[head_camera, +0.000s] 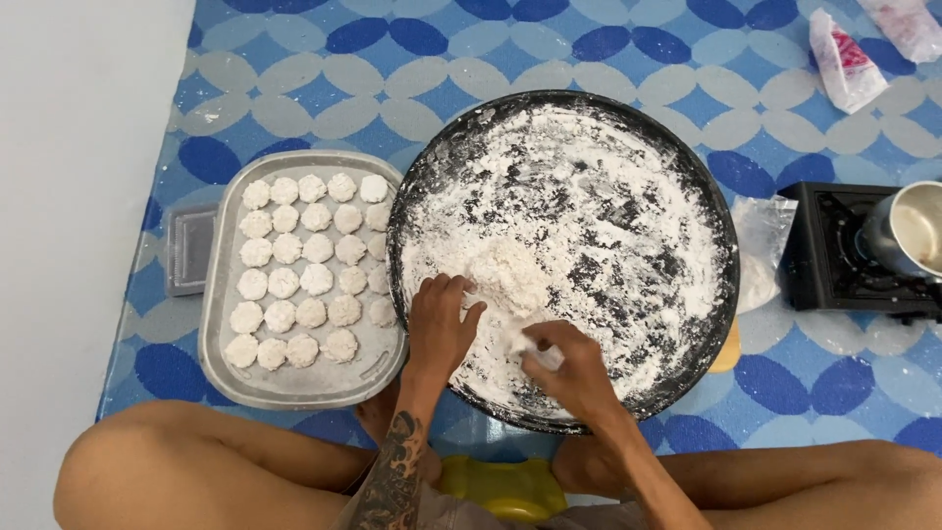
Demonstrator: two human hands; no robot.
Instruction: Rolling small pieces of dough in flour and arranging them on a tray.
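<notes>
Left of the round black pan (706, 245), a grey tray (294, 388) holds rows of white dough pieces (299, 265). Inside the pan, the left hand (439, 324) rests spread beside the dough lump (505, 275); the right hand (574, 368) pinches a small bit. The dough looks soft, crumbly, best cupped from below.

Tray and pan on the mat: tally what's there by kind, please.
white dough pieces on the tray: 29
grey metal tray: 1
round black pan: 1
dough lump in the pan: 1
Total: 32
</notes>
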